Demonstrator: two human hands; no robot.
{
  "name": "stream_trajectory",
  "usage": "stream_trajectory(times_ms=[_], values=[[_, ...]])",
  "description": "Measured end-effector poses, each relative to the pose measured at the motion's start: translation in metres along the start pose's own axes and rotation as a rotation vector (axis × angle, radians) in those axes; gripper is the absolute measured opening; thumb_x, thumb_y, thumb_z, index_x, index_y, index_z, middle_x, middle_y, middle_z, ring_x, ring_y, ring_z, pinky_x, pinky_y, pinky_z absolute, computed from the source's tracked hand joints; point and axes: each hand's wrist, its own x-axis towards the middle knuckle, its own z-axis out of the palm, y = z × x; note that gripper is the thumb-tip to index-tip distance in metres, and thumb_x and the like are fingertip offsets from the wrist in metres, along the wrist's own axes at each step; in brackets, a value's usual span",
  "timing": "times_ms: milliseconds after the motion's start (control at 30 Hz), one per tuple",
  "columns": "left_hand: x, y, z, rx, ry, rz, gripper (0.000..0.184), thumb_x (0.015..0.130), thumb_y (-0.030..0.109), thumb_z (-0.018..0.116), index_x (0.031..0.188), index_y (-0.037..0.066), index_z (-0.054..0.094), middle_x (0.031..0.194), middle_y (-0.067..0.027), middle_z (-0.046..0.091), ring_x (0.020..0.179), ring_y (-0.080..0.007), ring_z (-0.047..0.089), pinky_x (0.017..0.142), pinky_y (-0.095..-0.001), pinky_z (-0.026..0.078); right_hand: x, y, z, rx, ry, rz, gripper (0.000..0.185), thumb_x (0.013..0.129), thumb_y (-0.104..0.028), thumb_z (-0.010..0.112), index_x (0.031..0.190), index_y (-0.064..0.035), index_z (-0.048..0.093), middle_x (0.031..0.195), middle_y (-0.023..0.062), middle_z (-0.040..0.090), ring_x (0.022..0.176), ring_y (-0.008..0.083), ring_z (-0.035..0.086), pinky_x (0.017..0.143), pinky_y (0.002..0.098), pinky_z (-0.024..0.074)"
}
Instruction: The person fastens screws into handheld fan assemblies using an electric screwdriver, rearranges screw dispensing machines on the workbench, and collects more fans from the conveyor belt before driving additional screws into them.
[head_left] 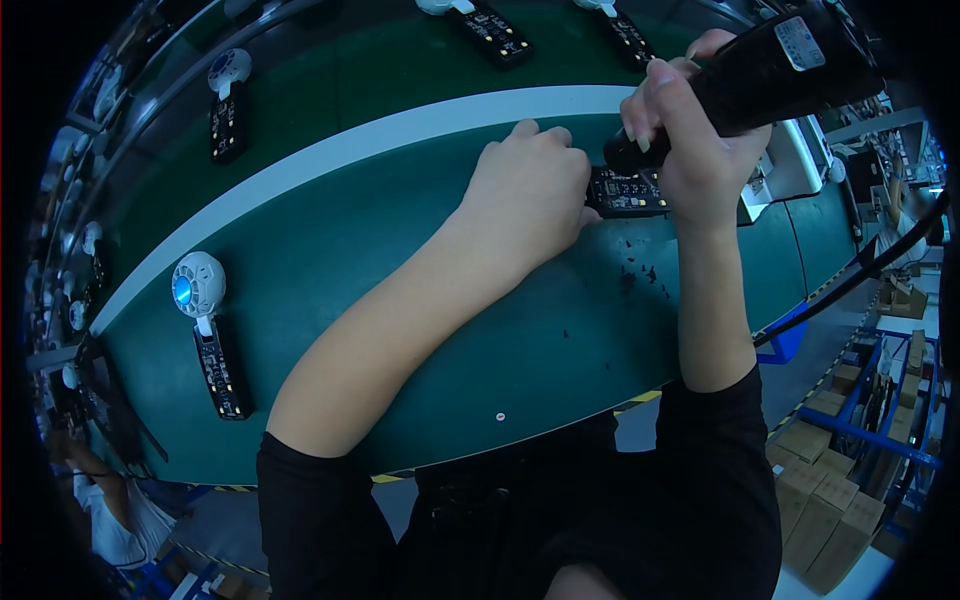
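Observation:
My right hand (700, 150) is wrapped round a black power tool (770, 75), whose narrow end points down left at a black circuit board assembly (628, 194). Whether the tip touches the board is hidden. My left hand (532, 190) is closed at the board's left end and holds it on the green table (480, 350). Small dark screws (640, 275) lie scattered just below the board. At the left of the table lies another black board (220, 370) joined to a white round fan unit (198, 285).
Beyond the white curved strip (330, 150), more boards with fan units lie on a green surface, one at upper left (228, 120). A white device (795, 165) stands at right. A small white disc (501, 417) lies near the front edge. A person (125, 510) is at lower left.

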Motion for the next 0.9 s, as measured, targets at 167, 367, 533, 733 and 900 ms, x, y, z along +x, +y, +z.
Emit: stream_trajectory(times_ms=[167, 367, 533, 733, 900], values=[[-0.002, 0.000, -0.003, -0.012, -0.006, 0.000, 0.046, 0.079, 0.033, 0.084, 0.112, 0.002, 0.075, 0.114, -0.0107, 0.069, 0.105, -0.0294, 0.064, 0.093, -0.0396, 0.055, -0.003, 0.000, 0.002, 0.063, 0.069, -0.022, 0.032, 0.096, 0.000, 0.061, 0.125, -0.0022, 0.048, 0.067, 0.0056, 0.056, 0.054, 0.0142, 0.055, 0.056, 0.0311, 0.0472], [0.000, 0.002, -0.008, 0.014, -0.012, 0.043, 0.045, 0.081, 0.033, 0.082, 0.113, 0.002, 0.074, 0.117, -0.0102, 0.068, 0.106, -0.0292, 0.063, 0.093, -0.0397, 0.054, 0.014, -0.053, -0.086, -0.058, 0.059, -0.096, 0.039, 0.096, -0.003, 0.057, 0.133, -0.0010, 0.043, 0.070, 0.0058, 0.052, 0.058, 0.0166, 0.054, 0.060, 0.0346, 0.0466], [-0.001, 0.001, -0.009, -0.018, 0.022, 0.073, 0.045, 0.080, 0.031, 0.083, 0.113, 0.002, 0.074, 0.118, -0.0111, 0.067, 0.108, -0.0294, 0.063, 0.094, -0.0400, 0.053, 0.014, -0.050, -0.109, -0.162, 0.002, -0.066, 0.036, 0.095, 0.000, 0.058, 0.128, -0.0012, 0.046, 0.071, 0.0062, 0.054, 0.058, 0.0155, 0.055, 0.061, 0.0354, 0.0480], [0.000, 0.004, -0.013, -0.024, 0.002, 0.057, 0.044, 0.078, 0.031, 0.084, 0.112, 0.003, 0.074, 0.118, -0.0112, 0.068, 0.108, -0.0303, 0.063, 0.094, -0.0413, 0.053, 0.007, -0.058, -0.089, 0.024, 0.025, 0.065, 0.034, 0.096, -0.002, 0.055, 0.129, -0.0030, 0.047, 0.068, 0.0046, 0.050, 0.057, 0.0152, 0.053, 0.059, 0.0348, 0.0466], [0.003, 0.004, -0.010, -0.061, 0.013, 0.086, 0.045, 0.079, 0.032, 0.084, 0.112, 0.003, 0.074, 0.117, -0.0125, 0.068, 0.108, -0.0317, 0.063, 0.094, -0.0420, 0.053, -0.007, -0.045, -0.095, 0.191, 0.057, -0.047, 0.031, 0.096, -0.001, 0.058, 0.126, 0.0028, 0.051, 0.069, 0.0076, 0.057, 0.055, 0.0164, 0.056, 0.056, 0.0316, 0.0482]])
